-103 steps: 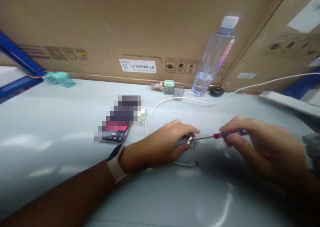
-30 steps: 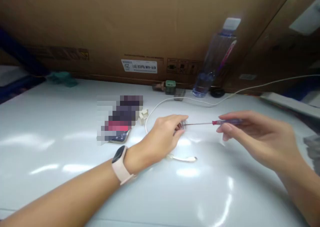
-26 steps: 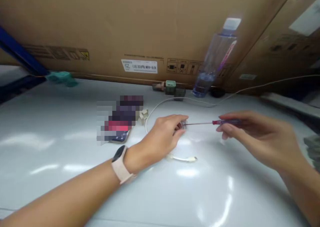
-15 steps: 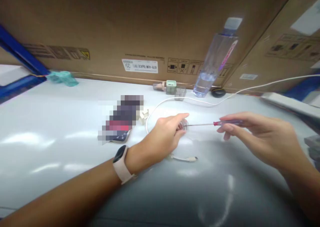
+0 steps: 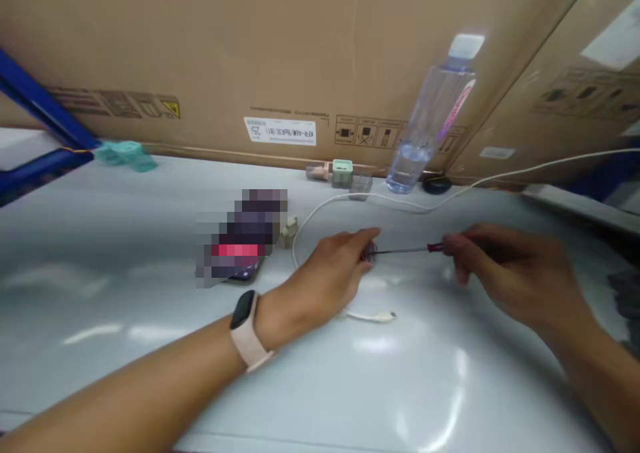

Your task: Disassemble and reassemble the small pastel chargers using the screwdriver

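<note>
You work at a glossy white worktop (image 5: 125, 260); brown cardboard cartons (image 5: 200, 53) stand along its back edge, with a clear water bottle (image 5: 425, 133) tilted against them; a white cable (image 5: 400, 203) runs along the back; a pixelated phone (image 5: 240, 240) lies left of centre; a short white cable end (image 5: 373, 316) lies just below your hands. Your left hand (image 5: 325, 273), a pale-strapped watch (image 5: 247, 326) on its wrist, curls closed around a small clear part (image 5: 369, 253); your right hand (image 5: 505, 273), slightly blurred, pinches a red-collared screwdriver (image 5: 430, 247) between thumb and fingers; its thin shaft reaches the clear part, held above the worktop between your hands.
</note>
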Demonstrator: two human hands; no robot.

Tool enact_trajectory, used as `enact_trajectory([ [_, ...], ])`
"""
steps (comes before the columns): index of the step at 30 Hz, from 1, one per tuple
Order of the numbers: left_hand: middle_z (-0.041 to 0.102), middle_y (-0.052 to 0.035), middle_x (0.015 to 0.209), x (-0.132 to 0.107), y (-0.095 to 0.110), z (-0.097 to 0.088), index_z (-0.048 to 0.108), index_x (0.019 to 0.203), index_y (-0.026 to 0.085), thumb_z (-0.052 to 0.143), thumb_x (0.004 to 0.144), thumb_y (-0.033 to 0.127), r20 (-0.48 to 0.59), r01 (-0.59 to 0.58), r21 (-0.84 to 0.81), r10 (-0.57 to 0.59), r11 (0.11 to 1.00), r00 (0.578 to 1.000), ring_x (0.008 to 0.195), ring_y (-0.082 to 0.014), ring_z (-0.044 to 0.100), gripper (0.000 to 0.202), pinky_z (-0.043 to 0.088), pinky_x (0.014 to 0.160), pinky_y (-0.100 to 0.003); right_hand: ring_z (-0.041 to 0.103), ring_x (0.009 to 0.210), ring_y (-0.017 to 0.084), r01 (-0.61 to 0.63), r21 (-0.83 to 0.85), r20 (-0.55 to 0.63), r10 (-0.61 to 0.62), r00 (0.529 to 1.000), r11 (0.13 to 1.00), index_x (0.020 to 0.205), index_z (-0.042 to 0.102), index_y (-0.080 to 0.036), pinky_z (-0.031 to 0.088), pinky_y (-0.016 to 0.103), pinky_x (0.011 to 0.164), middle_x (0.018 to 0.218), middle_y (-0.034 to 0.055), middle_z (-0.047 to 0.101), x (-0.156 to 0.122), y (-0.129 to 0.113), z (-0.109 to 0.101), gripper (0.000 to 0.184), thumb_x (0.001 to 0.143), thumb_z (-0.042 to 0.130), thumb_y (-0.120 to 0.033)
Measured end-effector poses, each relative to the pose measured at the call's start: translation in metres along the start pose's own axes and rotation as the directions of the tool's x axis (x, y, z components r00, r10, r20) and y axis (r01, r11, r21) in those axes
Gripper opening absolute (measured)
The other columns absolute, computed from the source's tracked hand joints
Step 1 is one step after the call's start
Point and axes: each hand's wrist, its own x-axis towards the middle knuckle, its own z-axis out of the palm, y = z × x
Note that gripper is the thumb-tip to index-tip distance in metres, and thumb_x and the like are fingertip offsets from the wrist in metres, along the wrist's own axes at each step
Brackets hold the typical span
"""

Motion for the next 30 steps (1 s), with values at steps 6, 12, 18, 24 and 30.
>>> enact_trajectory([
  [6,0.08,-0.0121,0.115,-0.001,0.004,-0.003,0.061,0.146,0.012,0.068,0.098,0.008,0.017,-0.022,0.046,0.022,0.999,1.0,0.105,-0.0275,0.077,0.048,0.064,0.096,-0.042,0.05,0.04,0.016,-0.209,0.077,0.098,0.202,0.975,0.975,0.048,0.058,-0.024,0.041,0.03,0.045,0.04,0.0005,0.054,0.001,0.001,0.008,0.071,0.099,0.057,-0.073],
  [12,0.08,-0.0103,0.115,0.0,0.002,-0.001,0.061,0.146,0.016,0.068,0.098,0.01,0.003,-0.017,0.05,0.017,0.999,1.0,0.102,-0.0257,0.077,0.048,0.064,0.095,-0.041,0.058,0.044,0.018,-0.18,0.111,0.131,0.166,0.977,0.977,0.053,0.065,-0.023,0.044,0.03,0.043,0.047,0.0035,0.062,0.005,0.009,0.008,0.075,0.098,0.048,-0.081],
  [18,0.081,-0.0121,0.113,0.001,0.003,-0.001,0.065,0.141,0.014,0.071,0.097,0.011,0.0,0.019,0.018,-0.019,1.0,1.0,0.1,-0.0281,0.078,0.045,0.065,0.094,-0.044,0.055,0.043,0.017,-0.137,0.259,0.128,0.107,0.986,0.956,0.096,0.071,-0.025,0.043,0.029,0.045,0.047,-0.0055,0.057,0.003,0.003,0.007,0.038,0.095,0.071,-0.063],
  [24,0.082,-0.0111,0.108,0.003,0.004,-0.001,0.066,0.14,0.012,0.074,0.094,0.007,-0.008,0.03,0.013,-0.03,0.999,1.0,0.096,-0.0264,0.078,0.047,0.065,0.094,-0.044,0.069,0.055,0.02,-0.137,0.466,0.195,0.05,0.98,0.874,0.108,0.065,-0.028,0.056,0.033,0.056,0.068,-0.0018,0.076,0.004,0.008,0.002,0.037,0.09,0.08,-0.056],
  [30,0.082,-0.0106,0.109,0.003,0.004,-0.001,0.067,0.14,0.012,0.076,0.093,0.007,-0.014,0.041,0.003,-0.041,0.999,0.999,0.095,-0.0251,0.078,0.048,0.065,0.095,-0.042,0.079,0.067,0.025,-0.039,0.465,0.152,-0.036,0.988,0.884,0.109,0.065,-0.029,0.063,0.04,0.066,0.09,0.0056,0.085,0.004,0.018,0.001,0.028,0.098,0.072,-0.053],
])
